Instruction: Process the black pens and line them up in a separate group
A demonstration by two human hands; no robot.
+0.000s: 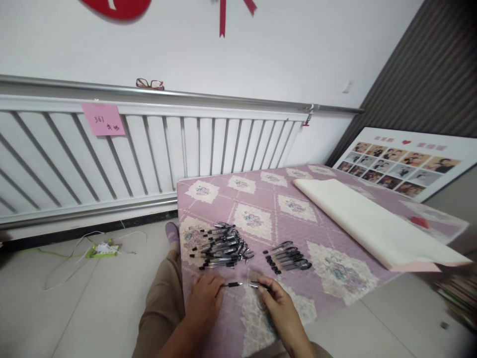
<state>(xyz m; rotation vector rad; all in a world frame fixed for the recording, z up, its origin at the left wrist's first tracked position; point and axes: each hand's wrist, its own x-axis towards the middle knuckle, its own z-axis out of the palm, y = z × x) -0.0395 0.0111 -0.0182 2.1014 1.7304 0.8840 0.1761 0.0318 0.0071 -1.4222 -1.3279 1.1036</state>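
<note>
My left hand is closed on a pen, whose black grip and pale tip point to the right. Facing it, a pen cap is pinched in my right hand, its open end towards the tip. A small gap separates tip and cap. Just beyond my left hand lies a loose heap of black pens without caps, with several caps mixed in at its right side. To the right of the heap, several capped pens lie side by side in a row.
All of this rests on a purple flowered cloth over a table. A large cream sheet lies on the right, beside a photo board. A white radiator lines the wall. A power strip with cords is on the floor.
</note>
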